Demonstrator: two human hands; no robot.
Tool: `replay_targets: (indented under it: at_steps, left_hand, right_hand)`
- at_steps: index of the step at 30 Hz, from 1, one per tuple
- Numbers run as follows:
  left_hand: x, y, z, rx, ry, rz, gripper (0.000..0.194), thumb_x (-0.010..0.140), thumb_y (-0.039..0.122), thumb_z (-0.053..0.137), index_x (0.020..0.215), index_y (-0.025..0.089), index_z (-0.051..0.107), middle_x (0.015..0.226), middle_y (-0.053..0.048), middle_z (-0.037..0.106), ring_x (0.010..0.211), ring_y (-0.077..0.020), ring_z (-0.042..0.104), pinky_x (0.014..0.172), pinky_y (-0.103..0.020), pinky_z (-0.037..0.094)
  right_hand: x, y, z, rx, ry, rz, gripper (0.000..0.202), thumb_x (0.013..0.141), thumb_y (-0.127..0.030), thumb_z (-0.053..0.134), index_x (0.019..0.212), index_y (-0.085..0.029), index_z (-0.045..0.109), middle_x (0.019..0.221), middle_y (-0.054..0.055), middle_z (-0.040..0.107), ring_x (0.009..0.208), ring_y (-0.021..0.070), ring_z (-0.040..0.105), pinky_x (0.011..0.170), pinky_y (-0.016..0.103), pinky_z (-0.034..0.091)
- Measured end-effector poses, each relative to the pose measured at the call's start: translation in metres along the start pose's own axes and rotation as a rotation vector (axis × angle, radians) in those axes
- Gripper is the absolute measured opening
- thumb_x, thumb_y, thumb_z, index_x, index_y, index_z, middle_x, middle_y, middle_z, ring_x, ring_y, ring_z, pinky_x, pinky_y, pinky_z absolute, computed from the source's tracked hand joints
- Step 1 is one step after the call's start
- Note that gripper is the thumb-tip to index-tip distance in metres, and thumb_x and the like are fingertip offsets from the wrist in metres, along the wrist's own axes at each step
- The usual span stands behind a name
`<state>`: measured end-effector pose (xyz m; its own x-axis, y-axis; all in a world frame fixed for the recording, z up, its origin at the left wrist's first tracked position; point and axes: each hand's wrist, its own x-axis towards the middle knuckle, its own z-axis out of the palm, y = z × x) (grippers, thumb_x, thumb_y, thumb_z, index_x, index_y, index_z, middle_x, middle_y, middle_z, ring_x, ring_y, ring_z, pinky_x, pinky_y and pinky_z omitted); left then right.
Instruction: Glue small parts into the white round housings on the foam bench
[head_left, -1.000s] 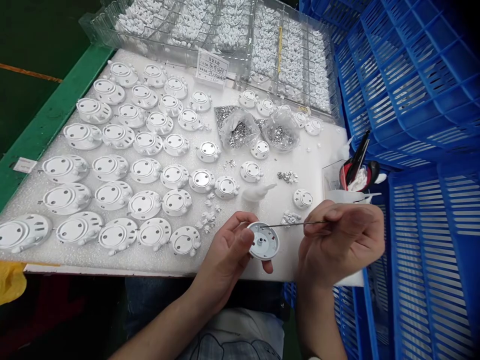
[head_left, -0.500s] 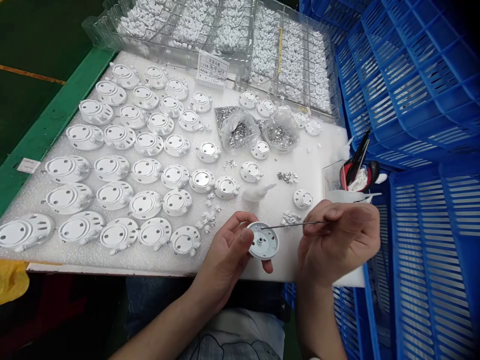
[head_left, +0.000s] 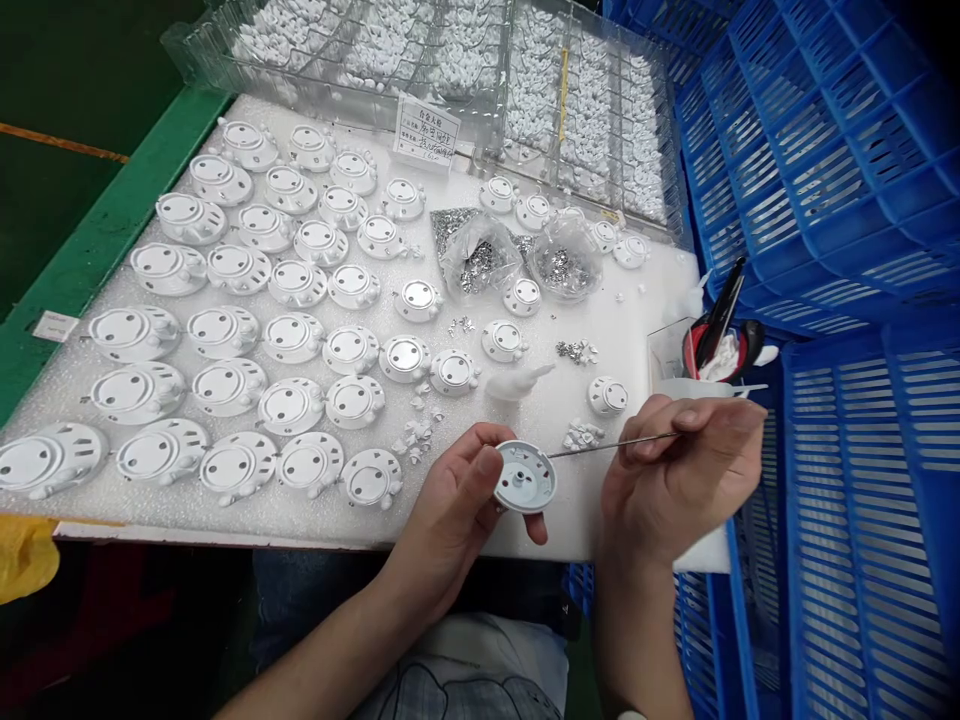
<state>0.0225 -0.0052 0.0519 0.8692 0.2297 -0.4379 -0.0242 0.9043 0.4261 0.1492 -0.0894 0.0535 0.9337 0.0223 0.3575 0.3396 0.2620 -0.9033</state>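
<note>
My left hand [head_left: 457,505] grips a round white disc part [head_left: 525,478] by its left edge, with its hollow side and small central post facing up. A thin metal rod [head_left: 622,443] is pinched in my right hand [head_left: 679,475]; its tip is at the upper right rim of the disc. Small white pieces [head_left: 582,435] lie just beyond the disc, and another white disc [head_left: 607,396] rests behind them. A translucent white bottle with a narrow nozzle [head_left: 514,383] is behind my left hand.
Rows of white discs [head_left: 290,406] cover the foam sheet's left side. Bags of metal bits [head_left: 480,258] and a clear compartment tray [head_left: 465,100] are farther back. A holder with red-black scissors [head_left: 712,350] and blue crates [head_left: 862,500] are at the right.
The rod's tip has moved right, from over the disc's inside to its upper right rim. My right hand has shifted slightly right. My left hand still holds the disc, now tilted slightly differently.
</note>
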Motion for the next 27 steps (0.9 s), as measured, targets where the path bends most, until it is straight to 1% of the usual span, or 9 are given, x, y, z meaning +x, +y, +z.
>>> replay_targets:
  at_steps: [4,7,11,13,17,20,23,25,27]
  left_hand:
    - [0.001,0.001,0.0,0.012,0.015,-0.004,0.057,0.074,0.064,0.091,0.09,0.017,0.064,0.067,0.002,0.072,0.051,-0.0082,0.065,0.057,-0.016,0.046]
    - [0.002,0.0,-0.001,0.029,0.023,-0.009,0.058,0.074,0.066,0.09,0.09,0.017,0.064,0.068,0.002,0.072,0.051,-0.0091,0.065,0.057,-0.017,0.046]
    - [0.0,-0.001,0.0,0.068,0.064,0.004,0.056,0.075,0.066,0.089,0.091,0.018,0.067,0.069,0.002,0.071,0.054,-0.0102,0.066,0.056,-0.018,0.045]
    - [-0.001,-0.001,0.001,0.095,0.136,0.009,0.057,0.074,0.068,0.089,0.091,0.018,0.068,0.069,0.002,0.07,0.054,-0.0102,0.065,0.058,-0.019,0.047]
    - [-0.003,0.0,0.005,0.137,0.212,0.009,0.064,0.066,0.074,0.09,0.091,0.018,0.069,0.069,0.003,0.069,0.053,-0.0108,0.062,0.058,-0.021,0.049]
    - [-0.003,0.0,0.006,0.144,0.227,0.014,0.066,0.065,0.074,0.091,0.091,0.018,0.069,0.069,0.003,0.068,0.053,-0.0111,0.062,0.057,-0.021,0.048]
    - [-0.003,-0.001,0.005,0.128,0.196,0.024,0.061,0.069,0.071,0.09,0.09,0.018,0.068,0.069,0.004,0.068,0.053,-0.0097,0.062,0.059,-0.02,0.049]
    - [-0.003,-0.001,0.004,0.113,0.159,0.033,0.058,0.073,0.069,0.089,0.09,0.019,0.067,0.069,0.004,0.069,0.054,-0.0093,0.063,0.06,-0.019,0.049]
    - [-0.003,0.0,0.003,0.107,0.117,0.028,0.056,0.075,0.067,0.089,0.092,0.019,0.066,0.07,0.003,0.07,0.056,-0.0107,0.065,0.06,-0.019,0.048]
  right_hand:
    - [-0.003,-0.001,0.001,-0.038,-0.005,-0.008,0.044,0.098,-0.049,0.07,0.07,-0.021,0.052,0.048,-0.011,0.043,0.036,0.0039,0.038,0.035,0.018,0.025]
    - [0.001,-0.004,-0.009,-0.101,0.026,-0.062,0.042,0.1,-0.049,0.067,0.072,-0.022,0.051,0.052,-0.011,0.043,0.036,0.0039,0.036,0.034,0.019,0.025]
    - [0.025,-0.011,-0.044,-0.308,0.258,-0.371,0.034,0.1,-0.039,0.063,0.074,-0.024,0.047,0.062,-0.009,0.046,0.038,0.0052,0.039,0.034,0.023,0.026]
    - [0.043,-0.016,-0.067,-0.424,0.371,-0.517,0.034,0.103,-0.038,0.057,0.073,-0.026,0.043,0.061,-0.008,0.043,0.038,0.006,0.036,0.033,0.023,0.024]
    - [0.068,-0.025,-0.101,-0.581,0.461,-0.668,0.032,0.103,-0.036,0.052,0.074,-0.028,0.04,0.059,-0.008,0.042,0.037,0.0072,0.035,0.034,0.024,0.026]
    - [0.069,-0.022,-0.11,-0.645,0.464,-0.699,0.033,0.1,-0.041,0.057,0.074,-0.027,0.043,0.059,-0.007,0.048,0.038,0.0094,0.042,0.034,0.026,0.025]
    - [0.062,-0.016,-0.111,-0.66,0.431,-0.647,0.033,0.098,-0.044,0.063,0.073,-0.026,0.049,0.057,-0.006,0.05,0.041,0.0134,0.049,0.038,0.029,0.03]
    - [0.059,-0.013,-0.109,-0.679,0.356,-0.55,0.032,0.094,-0.047,0.069,0.073,-0.026,0.056,0.058,-0.005,0.053,0.045,0.0158,0.051,0.043,0.032,0.035]
    - [0.056,-0.013,-0.106,-0.737,0.257,-0.481,0.031,0.086,-0.052,0.078,0.077,-0.025,0.065,0.067,-0.001,0.059,0.051,0.0168,0.052,0.049,0.034,0.036]
